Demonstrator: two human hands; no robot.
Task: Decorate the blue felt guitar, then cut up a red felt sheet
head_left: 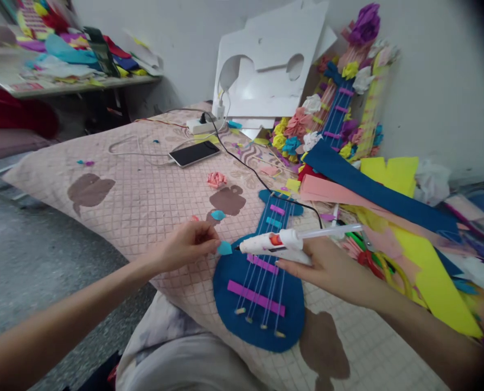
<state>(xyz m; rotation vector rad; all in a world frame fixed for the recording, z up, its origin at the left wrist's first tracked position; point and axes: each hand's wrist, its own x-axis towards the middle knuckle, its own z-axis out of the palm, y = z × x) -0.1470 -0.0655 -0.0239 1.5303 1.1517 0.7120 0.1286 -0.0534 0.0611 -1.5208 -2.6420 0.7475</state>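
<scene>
Paper scrap (224,248), light blue, sits pinched in the person's left grip (191,244); the right grip (325,266) clasps a glue gun (266,243), nozzle (237,248) just beside the scrap, above a blue guitar (262,279) on the surface (164,201).

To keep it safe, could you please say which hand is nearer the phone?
Left. The left hand is on the near side of the phone; the right hand, holding the glue gun, is farther to the right.

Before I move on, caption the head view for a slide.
Left hand with turquoise piece, right hand with glue gun, at a blue guitar cutout.
</scene>
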